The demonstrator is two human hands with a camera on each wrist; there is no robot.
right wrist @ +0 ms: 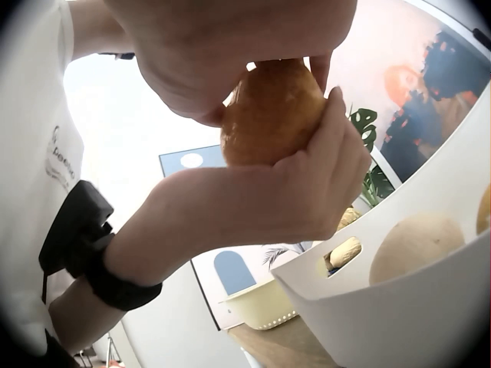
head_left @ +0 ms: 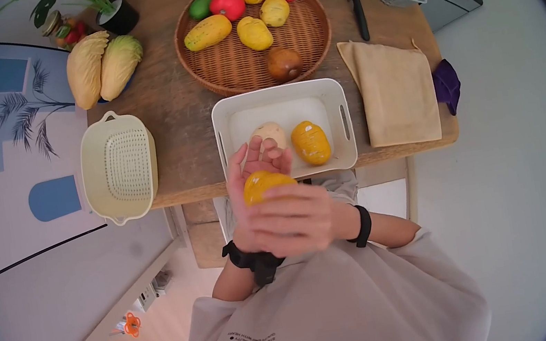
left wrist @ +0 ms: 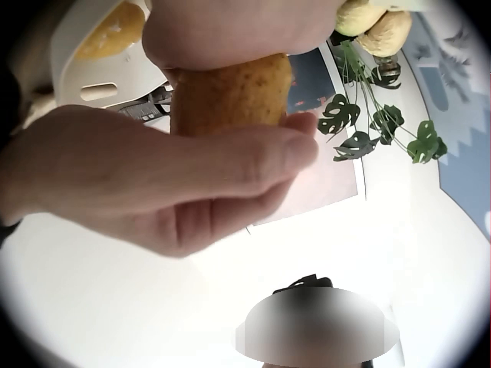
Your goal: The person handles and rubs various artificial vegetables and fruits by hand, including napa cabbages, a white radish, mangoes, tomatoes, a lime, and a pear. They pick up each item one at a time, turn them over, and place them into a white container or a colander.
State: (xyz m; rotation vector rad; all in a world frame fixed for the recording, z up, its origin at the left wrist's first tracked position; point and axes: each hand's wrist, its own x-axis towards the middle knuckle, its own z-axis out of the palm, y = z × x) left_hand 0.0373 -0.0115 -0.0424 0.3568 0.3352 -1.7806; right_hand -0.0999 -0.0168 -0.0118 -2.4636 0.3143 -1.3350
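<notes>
Head view: the left hand cradles a glossy yellow, rounded piece of produce on its palm, fingers curved up beside it, while the right hand closes over it from the 4 o'clock side, blurred. The handling looks partway through: this piece is off the surface and held between both hands, so setting it down remains. At 12 o'clock, in a white plastic tub, lie a pale beige round piece and, at 1 o'clock from the hands, a yellow oblong one with white glints; whether either is finished, I cannot tell.

The left wrist view shows brown specks on the held piece and the right thumb and fingers wrapped around its lower side, hidden overhead. The right wrist view shows the left fingers bent round its far side, and the tub's outer wall.
</notes>
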